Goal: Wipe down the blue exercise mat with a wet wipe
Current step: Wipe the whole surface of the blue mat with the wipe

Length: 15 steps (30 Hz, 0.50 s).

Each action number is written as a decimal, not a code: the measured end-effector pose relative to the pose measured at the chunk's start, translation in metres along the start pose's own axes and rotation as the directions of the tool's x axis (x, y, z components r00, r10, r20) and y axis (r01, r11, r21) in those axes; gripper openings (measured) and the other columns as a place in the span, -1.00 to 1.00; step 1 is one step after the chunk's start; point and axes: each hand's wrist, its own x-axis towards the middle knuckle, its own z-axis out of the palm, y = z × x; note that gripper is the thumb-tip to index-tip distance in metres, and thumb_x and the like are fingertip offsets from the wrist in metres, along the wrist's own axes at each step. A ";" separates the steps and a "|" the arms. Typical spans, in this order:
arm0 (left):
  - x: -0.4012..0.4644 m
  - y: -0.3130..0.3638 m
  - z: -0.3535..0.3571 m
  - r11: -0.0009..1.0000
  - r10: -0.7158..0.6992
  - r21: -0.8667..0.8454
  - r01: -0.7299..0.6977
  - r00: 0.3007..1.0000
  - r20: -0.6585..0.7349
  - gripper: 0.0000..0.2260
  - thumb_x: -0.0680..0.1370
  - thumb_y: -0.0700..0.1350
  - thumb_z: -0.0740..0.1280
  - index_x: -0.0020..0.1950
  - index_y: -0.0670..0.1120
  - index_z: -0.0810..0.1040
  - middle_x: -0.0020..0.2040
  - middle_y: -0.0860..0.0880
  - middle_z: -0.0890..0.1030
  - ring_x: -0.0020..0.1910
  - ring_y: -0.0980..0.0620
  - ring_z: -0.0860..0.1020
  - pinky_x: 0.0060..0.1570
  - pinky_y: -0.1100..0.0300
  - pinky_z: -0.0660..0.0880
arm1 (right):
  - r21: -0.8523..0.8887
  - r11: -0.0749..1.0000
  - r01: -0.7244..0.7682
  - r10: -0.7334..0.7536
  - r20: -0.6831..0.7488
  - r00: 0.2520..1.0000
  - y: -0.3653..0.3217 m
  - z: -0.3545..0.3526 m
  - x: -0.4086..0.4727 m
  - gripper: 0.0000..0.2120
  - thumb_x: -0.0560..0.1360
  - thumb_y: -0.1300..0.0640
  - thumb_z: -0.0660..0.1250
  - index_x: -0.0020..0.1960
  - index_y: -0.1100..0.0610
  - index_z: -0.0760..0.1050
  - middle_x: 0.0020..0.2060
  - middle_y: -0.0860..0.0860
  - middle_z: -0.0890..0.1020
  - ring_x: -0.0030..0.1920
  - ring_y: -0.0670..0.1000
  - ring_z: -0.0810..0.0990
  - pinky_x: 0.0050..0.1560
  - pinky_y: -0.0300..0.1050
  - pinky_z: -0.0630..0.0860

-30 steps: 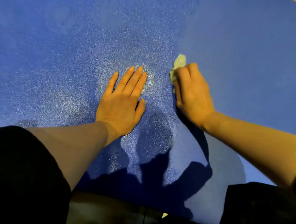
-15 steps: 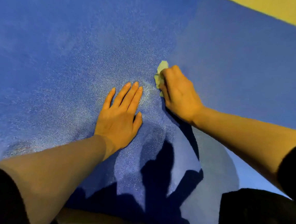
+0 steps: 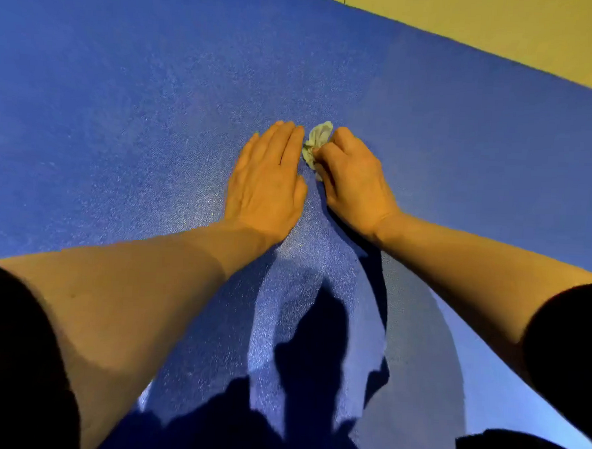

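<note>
Right hand [image 3: 353,179] grip bunches wet wipe [image 3: 316,143], partly hidden; left hand [image 3: 267,185] flat, released.

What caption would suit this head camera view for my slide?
Left hand flat on the blue exercise mat while the right hand grips a crumpled wet wipe beside it.
</note>
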 end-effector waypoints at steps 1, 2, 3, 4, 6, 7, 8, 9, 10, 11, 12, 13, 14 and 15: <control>0.007 0.001 0.001 1.000 0.008 -0.005 -0.008 1.000 0.009 -0.48 0.59 -0.18 0.21 0.54 -0.20 0.19 0.54 -0.16 0.23 0.53 -0.11 0.16 0.51 0.07 -0.05 | -0.039 0.999 -0.020 0.020 -0.014 1.000 0.011 -0.007 0.003 -0.94 0.42 0.42 0.31 -0.11 0.35 0.50 -0.15 0.26 0.51 -0.23 0.18 0.46 -0.22 -0.22 0.22; 0.012 0.003 0.002 1.000 0.019 -0.006 -0.019 1.000 0.011 -0.48 0.60 -0.18 0.19 0.55 -0.20 0.16 0.55 -0.15 0.19 0.55 -0.09 0.12 0.51 0.08 -0.09 | -0.078 0.994 -0.076 0.072 -0.053 0.996 0.024 -0.013 0.007 -0.93 0.44 0.41 0.30 -0.09 0.35 0.50 -0.12 0.26 0.51 -0.20 0.18 0.47 -0.21 -0.12 0.32; 0.018 0.005 0.004 0.999 0.032 -0.009 -0.032 0.999 0.011 -0.48 0.61 -0.18 0.18 0.56 -0.20 0.14 0.56 -0.14 0.17 0.56 -0.09 0.09 0.51 0.09 -0.11 | -0.092 0.983 -0.160 0.150 -0.106 0.983 0.038 -0.017 0.009 -0.91 0.46 0.38 0.27 -0.05 0.35 0.51 -0.08 0.25 0.50 -0.17 0.18 0.46 -0.18 -0.05 0.38; 0.024 0.007 0.005 0.999 0.040 -0.013 -0.040 0.999 0.006 -0.48 0.61 -0.18 0.17 0.56 -0.20 0.12 0.57 -0.14 0.14 0.56 -0.08 0.06 0.51 0.10 -0.13 | -0.054 0.962 -0.267 0.256 -0.164 0.953 0.048 -0.020 0.010 -0.89 0.49 0.35 0.25 -0.03 0.36 0.50 -0.07 0.20 0.50 -0.15 0.14 0.44 -0.17 -0.02 0.41; 0.033 0.009 0.006 0.999 0.043 -0.015 -0.043 0.999 0.008 -0.47 0.61 -0.18 0.17 0.56 -0.20 0.10 0.58 -0.13 0.10 0.57 -0.06 0.03 0.50 0.13 -0.17 | 0.051 0.914 -0.403 0.403 -0.241 0.883 0.046 -0.017 0.010 -0.88 0.52 0.31 0.23 -0.01 0.36 0.50 -0.10 0.12 0.50 -0.16 0.07 0.42 -0.14 0.03 0.44; 0.038 0.008 0.006 0.999 0.038 -0.011 -0.038 0.999 0.005 -0.46 0.61 -0.17 0.16 0.57 -0.20 0.09 0.58 -0.13 0.09 0.57 -0.06 0.01 0.50 0.14 -0.18 | 0.036 0.927 -0.373 0.369 -0.261 0.892 0.037 -0.012 0.011 -0.88 0.52 0.32 0.25 -0.01 0.36 0.52 -0.09 0.17 0.51 -0.14 0.13 0.45 -0.13 0.02 0.45; 0.042 0.007 0.007 1.000 0.030 -0.009 -0.030 1.000 0.000 -0.47 0.62 -0.17 0.15 0.57 -0.20 0.08 0.59 -0.13 0.07 0.57 -0.05 0.00 0.50 0.15 -0.18 | 0.005 0.957 -0.291 0.283 -0.238 0.929 0.027 -0.005 0.012 -0.89 0.52 0.33 0.26 -0.02 0.35 0.53 -0.09 0.23 0.51 -0.13 0.19 0.48 -0.14 0.01 0.45; 0.046 0.006 0.008 1.000 0.021 -0.008 -0.021 1.000 0.002 -0.48 0.63 -0.16 0.13 0.57 -0.19 0.07 0.59 -0.12 0.05 0.57 -0.03 -0.02 0.51 0.15 -0.18 | -0.014 0.982 -0.187 0.182 -0.175 0.968 0.019 0.000 0.012 -0.90 0.51 0.34 0.27 -0.05 0.35 0.54 -0.11 0.25 0.50 -0.16 0.21 0.48 -0.18 0.00 0.44; 0.051 0.005 0.009 1.000 0.012 -0.007 -0.012 1.000 0.011 -0.49 0.64 -0.17 0.11 0.57 -0.19 0.05 0.59 -0.12 0.03 0.58 -0.02 -0.04 0.51 0.14 -0.19 | -0.024 0.996 -0.082 0.079 -0.106 0.991 0.015 0.002 0.011 -0.90 0.50 0.33 0.26 -0.08 0.34 0.54 -0.15 0.24 0.49 -0.21 0.20 0.47 -0.23 -0.02 0.41; 0.057 0.005 0.010 1.000 0.007 -0.001 -0.007 1.000 0.018 -0.50 0.65 -0.18 0.10 0.58 -0.19 0.04 0.59 -0.11 0.02 0.58 -0.02 -0.05 0.51 0.14 -0.19 | -0.034 0.999 0.005 -0.007 -0.054 0.999 0.019 -0.001 0.013 -0.89 0.49 0.32 0.25 -0.11 0.34 0.54 -0.18 0.22 0.48 -0.24 0.18 0.45 -0.27 -0.04 0.36; 0.062 0.005 0.012 1.000 0.007 0.011 -0.007 1.000 0.019 -0.50 0.65 -0.19 0.09 0.58 -0.19 0.03 0.60 -0.11 0.01 0.58 -0.02 -0.06 0.52 0.13 -0.19 | -0.042 0.998 0.050 -0.051 -0.021 0.998 0.028 -0.005 0.018 -0.87 0.48 0.30 0.23 -0.12 0.33 0.54 -0.19 0.22 0.48 -0.25 0.17 0.44 -0.27 -0.09 0.30; 0.068 0.006 0.013 1.000 0.011 0.027 -0.012 1.000 0.016 -0.51 0.65 -0.20 0.07 0.58 -0.18 0.03 0.60 -0.11 0.01 0.58 -0.02 -0.06 0.52 0.12 -0.19 | -0.052 0.998 0.032 -0.033 -0.017 0.999 0.039 -0.011 0.024 -0.86 0.48 0.30 0.22 -0.11 0.33 0.54 -0.17 0.22 0.50 -0.22 0.18 0.45 -0.24 -0.14 0.26; 0.073 0.008 0.015 0.999 0.013 0.043 -0.013 1.000 0.013 -0.52 0.66 -0.19 0.05 0.58 -0.17 0.02 0.60 -0.10 0.01 0.58 -0.02 -0.06 0.52 0.10 -0.18 | -0.084 0.996 -0.032 0.027 -0.053 0.998 0.051 -0.016 0.032 -0.85 0.49 0.31 0.22 -0.07 0.34 0.55 -0.12 0.23 0.52 -0.15 0.19 0.48 -0.18 -0.16 0.28; 0.077 0.009 0.017 0.998 0.006 0.061 -0.007 1.000 0.014 -0.52 0.67 -0.17 0.03 0.58 -0.16 0.02 0.60 -0.09 0.01 0.58 -0.01 -0.06 0.53 0.08 -0.17 | -0.112 0.987 -0.117 0.105 -0.110 0.988 0.063 -0.022 0.040 -0.85 0.50 0.33 0.24 -0.02 0.33 0.56 -0.05 0.25 0.53 -0.07 0.21 0.51 -0.10 -0.10 0.35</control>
